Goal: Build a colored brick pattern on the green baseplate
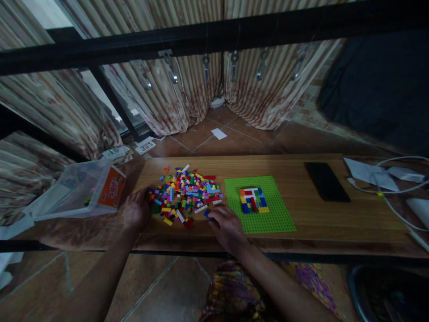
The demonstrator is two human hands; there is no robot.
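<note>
A heap of loose toy building bricks [187, 190] in many colours lies on the wooden board. My left hand [136, 209] rests at the heap's left edge, fingers loosely curved beside the bricks; its fingertips are partly hidden, and I make out nothing held. At the heap's lower right, my right hand [228, 227] pinches a blue brick [207, 214] between thumb and fingers. Just right of that hand lies a green studded baseplate [281, 219]. On it stands a squarish brick build [254, 200] in red, white, blue and yellow.
A clear plastic bin [75, 179] with an orange label lies on its side at the left. A black phone-like slab [326, 181] and white cables [390, 197] lie at the right. Behind the board are a dark metal bar [201, 40] with hooks and striped curtains [187, 98].
</note>
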